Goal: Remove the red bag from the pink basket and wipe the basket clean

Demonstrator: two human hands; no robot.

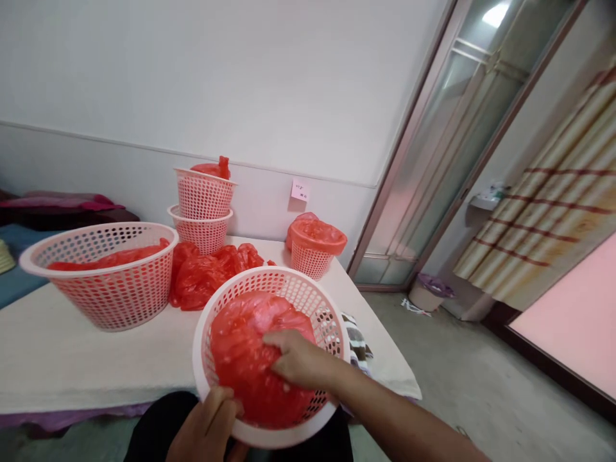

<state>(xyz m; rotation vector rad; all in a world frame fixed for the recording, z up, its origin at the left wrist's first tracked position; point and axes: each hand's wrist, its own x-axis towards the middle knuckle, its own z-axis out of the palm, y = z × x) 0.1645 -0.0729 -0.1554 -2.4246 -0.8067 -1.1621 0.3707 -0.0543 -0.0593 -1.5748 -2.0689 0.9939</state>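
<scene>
Pale wall (216,77) is filling the upper left and centre of the frame, and a white-covered table (120,366) is stretching below it. On the right, a framed glass door (423,160) is slanting upward, and a striped curtain (543,212) is hanging beyond it. At lower centre, a tilted near basket (289,282), pinkish white with a perforated wall, is holding a crumpled red plastic bag (245,333). A left basket (120,295), with red plastic inside, is standing at middle left. Between these two, a heap of red plastic (202,276) is lying on the table. Behind it, an upper basket (205,196) is sitting in a lower basket (205,232). Right of centre, a small basket (310,260) is wearing red plastic over its rim. A striped cloth (356,343) is lying just right of the near basket. The person's right hand (293,356) is reaching into that basket and touching the bag, fingers partly bent; whether it is pinching any plastic cannot be told. At bottom centre-left, the left hand (209,420) is curling tightly over the rim. A pink note (300,190) is sticking to the wall.
</scene>
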